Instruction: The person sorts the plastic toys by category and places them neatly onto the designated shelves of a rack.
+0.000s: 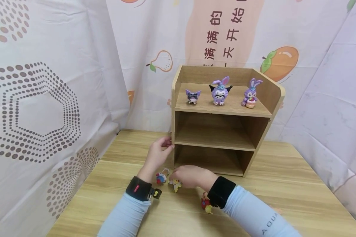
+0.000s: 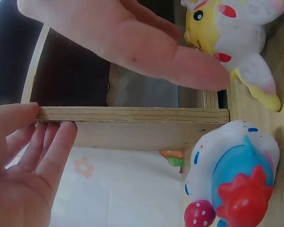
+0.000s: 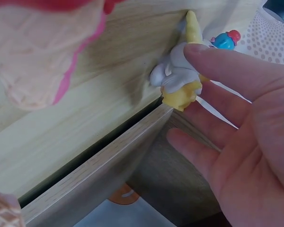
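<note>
In the head view my left hand (image 1: 159, 152) is at the left side panel of a small wooden shelf (image 1: 215, 146). Its thumb and fingers pinch the panel's front edge (image 2: 132, 115) in the left wrist view. My right hand (image 1: 190, 176) reaches down to a yellow-and-white figurine (image 3: 180, 71) at the shelf's lower front corner. Thumb and fingers lie on either side of this figurine, which is partly covered by them. Beside it on the table sits a blue-and-white figurine (image 2: 246, 184) with a red top and a sprinkled white ring.
On the shelf's top board stand a small purple-and-black figurine (image 1: 192, 96), a purple rabbit-eared figurine (image 1: 220, 93) and another with a cake (image 1: 250, 95). A red-and-yellow figurine (image 1: 206, 203) lies by my right wrist. Printed curtains (image 1: 149, 36) hang behind the table (image 1: 86, 197).
</note>
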Available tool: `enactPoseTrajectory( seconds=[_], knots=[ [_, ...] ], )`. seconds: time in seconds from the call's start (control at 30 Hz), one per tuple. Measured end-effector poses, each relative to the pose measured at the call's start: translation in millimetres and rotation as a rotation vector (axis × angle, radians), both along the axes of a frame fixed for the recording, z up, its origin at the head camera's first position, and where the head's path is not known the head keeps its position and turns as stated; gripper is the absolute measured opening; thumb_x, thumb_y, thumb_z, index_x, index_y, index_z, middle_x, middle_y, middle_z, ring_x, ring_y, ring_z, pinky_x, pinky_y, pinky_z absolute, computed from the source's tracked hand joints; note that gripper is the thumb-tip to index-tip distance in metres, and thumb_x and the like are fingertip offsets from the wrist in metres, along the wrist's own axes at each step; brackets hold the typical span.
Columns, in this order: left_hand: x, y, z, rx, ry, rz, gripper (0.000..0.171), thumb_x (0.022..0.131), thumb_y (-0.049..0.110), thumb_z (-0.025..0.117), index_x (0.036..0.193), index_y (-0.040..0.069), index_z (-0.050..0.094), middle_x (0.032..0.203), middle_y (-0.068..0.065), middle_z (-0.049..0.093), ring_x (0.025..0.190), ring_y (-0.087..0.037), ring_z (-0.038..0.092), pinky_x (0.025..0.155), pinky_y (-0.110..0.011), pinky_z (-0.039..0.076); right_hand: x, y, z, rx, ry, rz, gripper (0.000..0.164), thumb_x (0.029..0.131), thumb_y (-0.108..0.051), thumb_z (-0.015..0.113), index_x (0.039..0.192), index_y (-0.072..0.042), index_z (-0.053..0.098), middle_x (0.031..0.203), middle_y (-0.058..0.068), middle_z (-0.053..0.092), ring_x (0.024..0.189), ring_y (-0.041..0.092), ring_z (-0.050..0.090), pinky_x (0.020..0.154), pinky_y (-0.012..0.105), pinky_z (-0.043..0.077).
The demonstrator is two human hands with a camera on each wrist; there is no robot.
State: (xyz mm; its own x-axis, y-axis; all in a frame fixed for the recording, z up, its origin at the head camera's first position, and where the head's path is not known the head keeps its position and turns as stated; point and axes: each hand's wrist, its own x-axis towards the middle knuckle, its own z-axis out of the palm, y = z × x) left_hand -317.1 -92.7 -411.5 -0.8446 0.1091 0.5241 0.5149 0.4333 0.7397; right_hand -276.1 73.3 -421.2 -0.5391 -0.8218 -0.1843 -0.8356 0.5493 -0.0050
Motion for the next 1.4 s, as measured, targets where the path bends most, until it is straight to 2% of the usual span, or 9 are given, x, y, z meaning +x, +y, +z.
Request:
enactPoseTrajectory(
  seconds=[0.2, 0.4, 0.57, 0.9, 1.4],
  knots=[
    [0.3, -0.4, 0.6, 0.001, 0.002, -0.009, 0.021, 0.088, 0.012, 0.070, 0.108, 0.007, 0.066, 0.092, 0.000, 0.065, 0.085, -0.010, 0.059, 0.080, -0.036, 0.054, -0.2, -2.8, 0.9, 0.004, 0.015, 0.015, 0.045, 0.080, 0.004, 0.071, 0.118, -0.019, 0.066, 0.114, -0.008, 0.064, 0.104, 0.006, 0.055, 0.090, 0.025, 0.049],
    [0.1, -0.4, 0.5, 0.002, -0.007, -0.009, 0.022, 0.088, 0.012, 0.070, 0.109, 0.008, 0.066, 0.094, 0.001, 0.064, 0.087, -0.011, 0.059, 0.082, -0.037, 0.053, -1.0, -4.3, -0.5, 0.014, 0.045, 0.046, 0.036, 0.080, -0.002, 0.074, 0.110, -0.021, 0.068, 0.096, -0.012, 0.065, 0.082, 0.001, 0.054, 0.076, 0.020, 0.051],
    [-0.8, -0.2, -0.1, -0.002, 0.003, -0.011, 0.022, 0.088, 0.011, 0.070, 0.109, 0.008, 0.066, 0.093, 0.000, 0.065, 0.086, -0.010, 0.059, 0.081, -0.036, 0.054, -1.6, -3.9, -2.1, 0.009, 0.052, 0.061, 0.033, 0.078, 0.000, 0.074, 0.104, -0.020, 0.068, 0.085, -0.013, 0.061, 0.069, 0.002, 0.049, 0.068, 0.017, 0.049],
    [-0.4, -0.2, 0.0, -0.002, 0.011, -0.007, 0.022, 0.087, 0.011, 0.071, 0.108, 0.007, 0.066, 0.092, 0.000, 0.065, 0.084, -0.009, 0.060, 0.080, -0.034, 0.054, 0.2, -3.5, -2.2, 0.021, -0.028, -0.011, 0.034, 0.078, -0.012, 0.078, 0.109, -0.022, 0.068, 0.090, -0.012, 0.060, 0.071, 0.005, 0.049, 0.067, 0.019, 0.049],
    [-1.1, -1.1, -1.6, -0.006, 0.025, -0.013, 0.021, 0.088, 0.011, 0.070, 0.108, 0.007, 0.066, 0.093, 0.000, 0.065, 0.085, -0.009, 0.060, 0.080, -0.035, 0.054, 2.3, -2.5, -3.4, 0.029, -0.127, -0.126, 0.036, 0.076, -0.015, 0.077, 0.109, -0.022, 0.064, 0.085, -0.012, 0.056, 0.069, 0.009, 0.050, 0.062, 0.023, 0.046]
  ],
)
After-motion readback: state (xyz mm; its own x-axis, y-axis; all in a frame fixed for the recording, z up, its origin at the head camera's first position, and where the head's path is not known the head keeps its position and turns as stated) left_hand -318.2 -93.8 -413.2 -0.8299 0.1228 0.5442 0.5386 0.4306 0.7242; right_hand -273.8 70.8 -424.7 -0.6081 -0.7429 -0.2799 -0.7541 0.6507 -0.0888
